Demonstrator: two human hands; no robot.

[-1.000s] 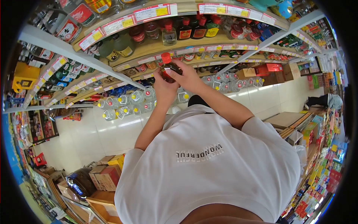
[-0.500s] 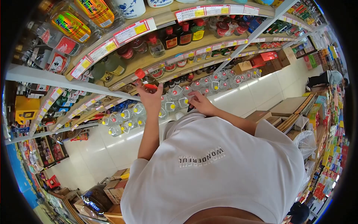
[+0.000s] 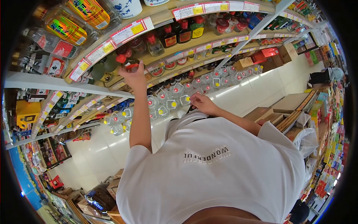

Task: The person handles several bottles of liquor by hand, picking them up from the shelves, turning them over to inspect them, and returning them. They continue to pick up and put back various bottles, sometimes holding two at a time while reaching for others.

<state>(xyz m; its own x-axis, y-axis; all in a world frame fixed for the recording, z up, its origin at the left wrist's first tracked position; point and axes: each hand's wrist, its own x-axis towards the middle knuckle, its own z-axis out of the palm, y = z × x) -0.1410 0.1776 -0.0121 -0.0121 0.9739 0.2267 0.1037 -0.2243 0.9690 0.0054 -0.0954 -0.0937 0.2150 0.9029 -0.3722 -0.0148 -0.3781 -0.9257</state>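
Observation:
My left hand [image 3: 133, 76] is closed around a small red-capped liquor bottle [image 3: 121, 58] with a red label. It holds the bottle tilted at the edge of a middle shelf, close to dark green bottles [image 3: 110, 65] and a clear red-capped bottle [image 3: 154, 45]. Part of the bottle's body is hidden behind my fingers. Low in front of my body, my right hand [image 3: 204, 104] has its fingers curled by my trousers [image 3: 182, 121]. Something dark shows beneath those fingers, too small to make out.
Price tags line the shelf edge [image 3: 112, 41]. Small dark bottles [image 3: 183, 31] stand on that middle shelf. Large clear jugs with yellow and red caps [image 3: 171, 104] stand on the floor below. Cardboard boxes [image 3: 287, 102] are stacked at right, and another person [image 3: 326, 76] is farther off.
My left hand has carried the red-capped bottle left and forward, up to the shelf. My right hand stays low near my trousers, shifted slightly.

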